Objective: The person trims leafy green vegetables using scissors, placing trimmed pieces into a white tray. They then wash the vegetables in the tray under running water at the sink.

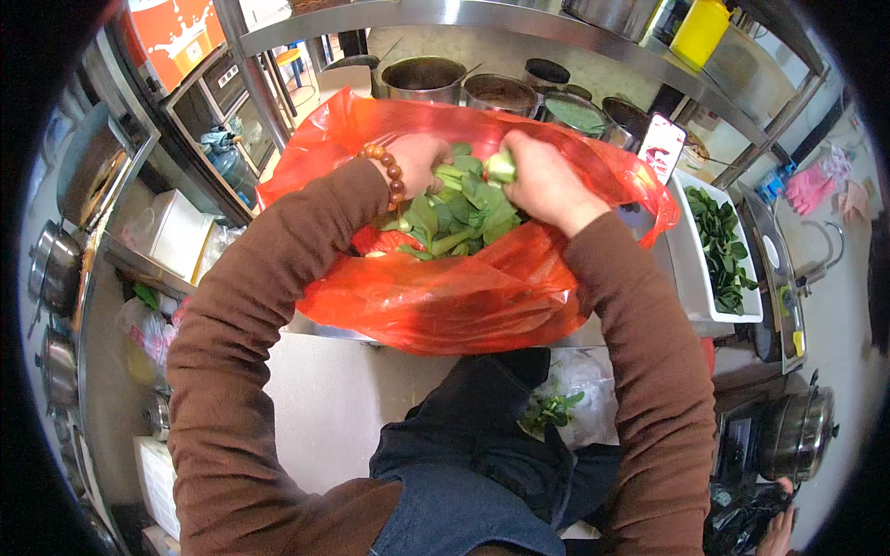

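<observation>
A large red plastic bag [445, 306] lies wide open on a metal counter in front of me, with leafy green vegetables [462, 208] like bok choy inside it. My right hand [546, 177] is closed around the pale base of one bok choy [500, 168] above the bag's right part. On the left, my left hand [416, 167], with a beaded bracelet at the wrist, reaches into the bag against the stems; its fingertips are partly hidden, and whether it grips a stem is unclear.
Metal pots [424, 76] line the back of the counter under a steel shelf [487, 17]. A phone [662, 147] stands at the right, near a white tray [754, 316] of green leaves. Below the counter lies a clear plastic bag [584, 389] with greens. Another person's hand [777, 532] shows at lower right.
</observation>
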`<state>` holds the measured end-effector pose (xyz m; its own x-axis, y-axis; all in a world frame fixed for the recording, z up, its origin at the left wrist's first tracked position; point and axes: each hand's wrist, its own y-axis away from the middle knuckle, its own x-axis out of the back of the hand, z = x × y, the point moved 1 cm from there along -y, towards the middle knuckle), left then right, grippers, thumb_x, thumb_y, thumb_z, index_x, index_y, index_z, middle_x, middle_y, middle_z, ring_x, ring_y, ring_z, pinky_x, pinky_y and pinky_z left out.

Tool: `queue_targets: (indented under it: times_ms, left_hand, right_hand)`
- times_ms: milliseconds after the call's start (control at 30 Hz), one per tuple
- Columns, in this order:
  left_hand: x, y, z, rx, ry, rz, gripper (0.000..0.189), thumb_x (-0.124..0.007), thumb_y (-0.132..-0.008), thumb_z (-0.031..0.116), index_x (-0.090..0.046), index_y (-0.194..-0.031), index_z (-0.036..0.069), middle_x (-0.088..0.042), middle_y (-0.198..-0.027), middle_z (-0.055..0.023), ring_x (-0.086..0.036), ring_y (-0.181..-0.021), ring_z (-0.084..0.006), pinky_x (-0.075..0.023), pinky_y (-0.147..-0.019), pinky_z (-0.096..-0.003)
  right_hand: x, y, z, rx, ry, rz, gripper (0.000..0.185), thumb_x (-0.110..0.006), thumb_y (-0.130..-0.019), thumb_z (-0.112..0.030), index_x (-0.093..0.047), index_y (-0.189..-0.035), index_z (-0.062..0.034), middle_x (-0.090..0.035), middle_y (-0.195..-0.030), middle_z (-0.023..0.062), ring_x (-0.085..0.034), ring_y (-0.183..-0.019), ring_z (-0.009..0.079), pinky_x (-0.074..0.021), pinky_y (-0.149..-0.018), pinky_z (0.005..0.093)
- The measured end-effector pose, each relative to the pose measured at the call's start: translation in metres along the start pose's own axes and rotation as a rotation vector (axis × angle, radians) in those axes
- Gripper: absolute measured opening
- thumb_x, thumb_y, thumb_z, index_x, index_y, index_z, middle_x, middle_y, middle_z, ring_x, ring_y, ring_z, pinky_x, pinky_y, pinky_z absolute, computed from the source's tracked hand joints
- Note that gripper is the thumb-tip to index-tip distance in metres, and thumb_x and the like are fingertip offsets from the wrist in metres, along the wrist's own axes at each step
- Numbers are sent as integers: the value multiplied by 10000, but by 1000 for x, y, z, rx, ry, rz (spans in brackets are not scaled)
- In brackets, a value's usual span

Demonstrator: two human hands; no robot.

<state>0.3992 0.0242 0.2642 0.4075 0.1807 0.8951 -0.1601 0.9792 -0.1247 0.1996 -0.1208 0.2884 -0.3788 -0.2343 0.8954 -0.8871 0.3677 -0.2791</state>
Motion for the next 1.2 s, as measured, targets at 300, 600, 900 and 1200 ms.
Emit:
queue_targets:
  times_ms: [300, 600, 900, 1200]
  left_hand:
    - [21, 22, 6, -124, -106, 139, 299, -809, -837, 143, -704, -1098, 43, -703, -1022, -191, -696, -995, -386, -563, -871, -466]
    - [102, 52, 66, -430, -289, 436, 255, -661, -909, 11, -659, -1163, 35, -622, -1062, -172, -661, -1013, -412, -565, -869, -463]
    - [117, 80, 105, -610, -282, 477, 312, -661, -946, -47, -676, -1248, 29, -677, -1239, -140, -709, -1089, -313, -585, -907, -348]
    - [99, 86, 97, -295, 750, 185, 360, -616, -1006, -54, -661, -1360, -8, -718, -1286, -72, -692, -1144, -124, -559, -1022, -294]
  right_hand:
    - [23, 9, 3, 96, -204, 203, 435, -849, -800, -141, -628, -1141, 14, -733, -1020, 246, -734, -997, 403, -581, -900, 464]
    - [92, 43, -16, 110, -1377, 295, 325, -754, -970, -99, -653, -1254, 21, -724, -1281, 190, -708, -1204, 288, -591, -1035, 442]
    - [124, 98, -18, 46, -1732, 141, 387, -756, -965, -131, -653, -1304, 27, -746, -1183, 157, -744, -1058, 223, -635, -929, 390]
    - [121, 167, -26, 6, -1671, 233, 457, -769, -914, -80, -606, -1328, 20, -712, -1148, 136, -725, -1069, 264, -619, -939, 392]
